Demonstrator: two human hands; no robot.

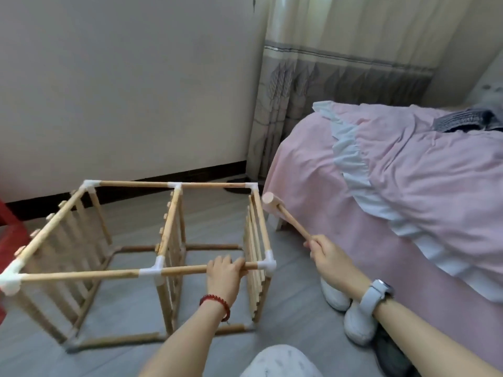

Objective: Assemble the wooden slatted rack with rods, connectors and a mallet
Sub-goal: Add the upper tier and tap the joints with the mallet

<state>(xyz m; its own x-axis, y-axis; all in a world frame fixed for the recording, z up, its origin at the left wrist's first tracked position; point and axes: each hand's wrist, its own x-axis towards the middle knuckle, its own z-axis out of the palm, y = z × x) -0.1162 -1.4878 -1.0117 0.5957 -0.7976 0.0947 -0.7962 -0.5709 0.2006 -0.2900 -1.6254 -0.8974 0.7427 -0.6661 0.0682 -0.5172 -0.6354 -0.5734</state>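
Observation:
The wooden slatted rack stands on the grey floor as a box frame of rods joined by white plastic connectors, with three upright slatted panels. My left hand grips the near top rod just left of the near right corner connector. My right hand holds the handle of a wooden mallet. The mallet's head hangs in the air just right of the far right corner connector, apart from the frame.
A bed with a pink cover fills the right side, close to the rack. White shoes lie on the floor below my right arm. A wall and a curtain stand behind. A red object sits at the left edge.

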